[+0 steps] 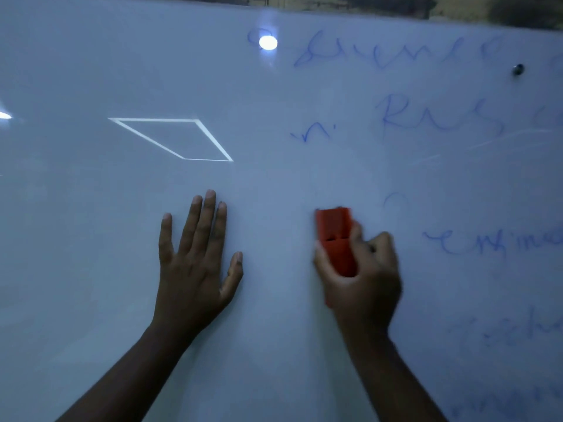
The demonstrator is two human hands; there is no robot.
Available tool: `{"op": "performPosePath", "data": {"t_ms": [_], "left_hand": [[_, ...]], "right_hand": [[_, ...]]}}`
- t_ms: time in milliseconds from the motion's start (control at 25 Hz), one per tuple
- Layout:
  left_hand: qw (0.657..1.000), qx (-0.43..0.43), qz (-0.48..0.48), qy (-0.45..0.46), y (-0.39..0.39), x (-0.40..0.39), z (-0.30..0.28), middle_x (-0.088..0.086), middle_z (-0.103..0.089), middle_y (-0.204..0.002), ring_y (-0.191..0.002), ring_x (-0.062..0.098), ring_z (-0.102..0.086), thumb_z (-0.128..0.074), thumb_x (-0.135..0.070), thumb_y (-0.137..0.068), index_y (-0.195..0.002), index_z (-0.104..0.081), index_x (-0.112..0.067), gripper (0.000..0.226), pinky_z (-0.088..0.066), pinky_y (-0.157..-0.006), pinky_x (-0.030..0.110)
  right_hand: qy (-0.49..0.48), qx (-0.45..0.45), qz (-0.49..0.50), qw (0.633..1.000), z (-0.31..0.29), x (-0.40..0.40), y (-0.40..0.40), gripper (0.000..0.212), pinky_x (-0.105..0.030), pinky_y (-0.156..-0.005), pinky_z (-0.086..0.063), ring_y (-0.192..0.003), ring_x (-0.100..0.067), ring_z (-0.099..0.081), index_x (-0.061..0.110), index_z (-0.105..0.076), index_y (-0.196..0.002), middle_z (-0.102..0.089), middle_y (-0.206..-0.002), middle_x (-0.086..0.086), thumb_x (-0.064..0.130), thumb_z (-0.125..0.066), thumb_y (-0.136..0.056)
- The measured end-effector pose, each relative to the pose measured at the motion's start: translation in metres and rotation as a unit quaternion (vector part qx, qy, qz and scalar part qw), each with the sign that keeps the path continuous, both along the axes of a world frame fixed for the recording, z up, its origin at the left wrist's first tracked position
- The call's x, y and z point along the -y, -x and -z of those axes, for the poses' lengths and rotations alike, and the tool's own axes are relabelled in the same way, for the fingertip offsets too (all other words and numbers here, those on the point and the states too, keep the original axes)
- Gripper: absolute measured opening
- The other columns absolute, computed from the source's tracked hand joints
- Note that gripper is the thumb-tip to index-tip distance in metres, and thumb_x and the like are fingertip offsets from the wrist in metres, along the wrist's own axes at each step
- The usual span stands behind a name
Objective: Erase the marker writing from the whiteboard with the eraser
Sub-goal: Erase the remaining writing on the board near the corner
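Note:
The whiteboard [91, 239] fills the head view. Blue marker writing [426, 117] covers its right side, from the top down to the bottom right, partly faint and smeared. My right hand [362, 278] grips an orange-red eraser [333, 226] against the board, just left of the writing; the hand and eraser look blurred. My left hand [195, 257] lies flat on the board with fingers straight and spread, left of the eraser.
Light reflections show on the board: a bright round spot [268, 42] near the top and a parallelogram outline [170, 138] on the left. A small dark knob [518, 69] sits at the upper right. A wall strip [365, 3] runs above the board's top edge.

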State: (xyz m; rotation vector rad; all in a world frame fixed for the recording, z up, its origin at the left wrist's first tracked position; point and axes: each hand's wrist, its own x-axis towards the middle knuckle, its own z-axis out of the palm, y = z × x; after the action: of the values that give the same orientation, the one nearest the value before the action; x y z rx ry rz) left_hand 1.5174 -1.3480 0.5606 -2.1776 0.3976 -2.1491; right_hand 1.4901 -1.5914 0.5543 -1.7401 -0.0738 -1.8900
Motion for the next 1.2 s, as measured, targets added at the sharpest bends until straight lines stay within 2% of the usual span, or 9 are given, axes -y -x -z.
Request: {"op": "performPosePath", "data": {"t_ms": [160,240,400,560,680,840,960,1080,1200], "left_hand": [[1.000,-0.014,-0.001,-0.006,0.001,-0.004,-0.001,0.015,-0.012,-0.177,-0.164,0.030,-0.014,-0.038,-0.046,-0.105,-0.168,-0.018,-0.005,0.077,-0.014,-0.129,0.065],[1.000,-0.010,0.004,-0.007,0.000,-0.005,0.000,0.014,-0.014,-0.177,-0.164,0.030,-0.015,-0.039,-0.046,-0.106,-0.168,-0.020,-0.005,0.077,-0.015,-0.129,0.064],[1.000,0.021,0.014,0.004,0.002,-0.007,0.002,0.013,-0.026,-0.174,-0.161,0.030,-0.027,-0.046,-0.041,-0.105,-0.165,-0.032,-0.006,0.071,-0.021,-0.127,0.062],[0.996,0.060,0.045,0.042,0.011,0.002,-0.014,0.014,-0.048,-0.161,-0.147,0.032,-0.048,-0.052,-0.036,-0.103,-0.154,-0.052,-0.005,0.059,-0.031,-0.117,0.058],[0.996,0.067,0.049,0.041,0.011,0.004,-0.054,0.014,-0.042,-0.165,-0.154,0.031,-0.039,-0.051,-0.037,-0.104,-0.156,-0.047,-0.006,0.061,-0.028,-0.121,0.061],[0.996,0.053,0.045,0.053,0.001,0.004,-0.103,0.013,-0.028,-0.173,-0.162,0.029,-0.022,-0.045,-0.038,-0.105,-0.161,-0.038,-0.005,0.066,-0.016,-0.127,0.065],[0.998,0.046,0.010,0.051,-0.008,0.009,-0.111,0.013,-0.018,-0.176,-0.164,0.028,-0.013,-0.036,-0.040,-0.107,-0.166,-0.027,-0.004,0.070,-0.011,-0.128,0.066],[0.997,0.059,0.001,0.055,-0.013,0.010,-0.107,0.013,-0.016,-0.176,-0.164,0.027,-0.013,-0.034,-0.040,-0.108,-0.167,-0.024,-0.004,0.070,-0.010,-0.129,0.064],[0.996,0.066,0.000,0.056,-0.014,0.011,-0.105,0.012,-0.015,-0.177,-0.164,0.027,-0.013,-0.033,-0.040,-0.107,-0.167,-0.023,-0.004,0.070,-0.009,-0.130,0.062]], "right_hand": [[0.138,0.021,-0.009,0.990,-0.011,-0.064,0.003,0.060,-0.034,-0.060,-0.051,-0.080,-0.024,-0.054,0.009,-0.068,-0.126,-0.053,-0.091,-0.007,0.053,-0.068,-0.085],[0.149,0.030,0.003,0.988,-0.036,-0.070,0.002,0.059,-0.035,-0.061,-0.051,-0.081,-0.024,-0.054,0.011,-0.067,-0.125,-0.053,-0.092,-0.007,0.055,-0.067,-0.085],[0.097,0.037,0.025,0.994,-0.063,-0.027,-0.005,0.060,-0.035,-0.060,-0.048,-0.081,-0.028,-0.056,0.014,-0.069,-0.123,-0.051,-0.091,-0.007,0.057,-0.068,-0.080],[-0.030,0.026,0.045,0.998,-0.051,0.060,-0.006,0.060,-0.036,-0.065,-0.048,-0.077,-0.030,-0.057,0.017,-0.069,-0.126,-0.048,-0.091,-0.005,0.058,-0.066,-0.082],[-0.074,0.034,0.047,0.996,-0.065,0.095,-0.007,0.063,-0.035,-0.069,-0.051,-0.076,-0.023,-0.051,0.013,-0.065,-0.134,-0.042,-0.094,-0.002,0.057,-0.065,-0.088],[-0.069,0.058,0.031,0.995,-0.105,0.103,-0.013,0.064,-0.039,-0.075,-0.054,-0.084,-0.025,-0.055,0.018,-0.060,-0.143,-0.043,-0.097,-0.002,0.054,-0.070,-0.091],[-0.044,0.075,0.030,0.996,-0.133,0.096,-0.019,0.064,-0.042,-0.075,-0.056,-0.086,-0.027,-0.057,0.017,-0.063,-0.141,-0.044,-0.096,-0.002,0.056,-0.068,-0.091],[-0.038,0.095,0.016,0.995,-0.154,0.076,-0.023,0.064,-0.046,-0.076,-0.057,-0.086,-0.029,-0.057,0.018,-0.065,-0.139,-0.043,-0.095,-0.002,0.058,-0.067,-0.089],[0.013,0.120,0.008,0.993,-0.157,0.031,-0.025,0.065,-0.040,-0.072,-0.054,-0.082,-0.027,-0.056,0.019,-0.066,-0.138,-0.044,-0.091,-0.003,0.056,-0.067,-0.085]]}}
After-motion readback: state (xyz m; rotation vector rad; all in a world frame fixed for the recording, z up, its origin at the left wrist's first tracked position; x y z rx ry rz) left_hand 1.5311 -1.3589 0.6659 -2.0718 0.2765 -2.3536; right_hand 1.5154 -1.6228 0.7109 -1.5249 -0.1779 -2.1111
